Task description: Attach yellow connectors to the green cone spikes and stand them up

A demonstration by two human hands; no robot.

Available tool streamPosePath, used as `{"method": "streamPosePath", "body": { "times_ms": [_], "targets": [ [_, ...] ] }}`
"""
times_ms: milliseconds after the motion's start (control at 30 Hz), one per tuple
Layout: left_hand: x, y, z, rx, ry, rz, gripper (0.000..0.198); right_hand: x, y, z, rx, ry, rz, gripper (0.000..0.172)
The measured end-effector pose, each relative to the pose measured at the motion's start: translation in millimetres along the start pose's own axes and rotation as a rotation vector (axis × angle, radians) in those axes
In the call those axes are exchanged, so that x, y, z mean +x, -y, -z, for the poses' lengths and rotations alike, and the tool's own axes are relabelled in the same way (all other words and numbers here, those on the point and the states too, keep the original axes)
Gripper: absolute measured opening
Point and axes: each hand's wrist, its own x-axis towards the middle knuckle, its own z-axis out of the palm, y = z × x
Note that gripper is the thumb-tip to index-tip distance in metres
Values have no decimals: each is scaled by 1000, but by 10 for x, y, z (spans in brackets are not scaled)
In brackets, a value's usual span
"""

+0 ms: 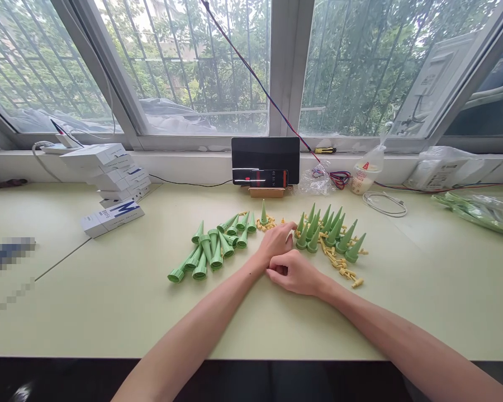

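My left hand [276, 241] rests on the pale green table [109, 290], its fingers curled and reaching toward a scatter of small yellow pieces [339, 265]; what they pinch is hidden. My right hand [295, 272] lies just below it, fingers folded in against the left wrist. Green cones lying on their sides [212, 248] form a pile to the left. Upright green cones [329, 231] stand to the right of my hands. One single cone [264, 213] stands upright behind them among more yellow pieces [268, 223].
A dark tablet with a phone [265, 167] leans on a wooden stand by the window. White boxes [109, 173] are stacked at the left. A white cable [385, 202], a bagged cup [366, 173] and plastic bags [478, 212] lie at the right.
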Motion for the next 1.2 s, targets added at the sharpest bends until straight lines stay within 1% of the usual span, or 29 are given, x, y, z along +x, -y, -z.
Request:
{"method": "streamPosePath", "body": {
  "times_ms": [100,233,433,500,533,633,733,933,1200],
  "targets": [
    [-10,3,-8,-43,-41,17,31,0,10,8,2,0,-3,26],
    [-23,-8,27,-38,-159,77,24,1,20,7,20,-6,-5,26],
    [-85,-18,226,21,-295,158,20,14,29,0,31,-6,-25,25],
    [-153,5,286,28,-313,197,20,17,26,3,21,-12,-28,25],
    [-197,22,307,30,-309,212,20,17,23,5,15,-15,-28,26],
    [-336,75,334,32,-244,221,24,11,14,8,12,-10,-18,27],
    [-414,94,334,28,-200,229,29,3,10,6,12,-7,-19,28],
    [-383,41,336,32,-191,246,27,0,6,7,20,-11,-23,28],
    [-370,15,328,123,-50,275,26,-4,13,12,10,-15,-24,30]
  ]
}}
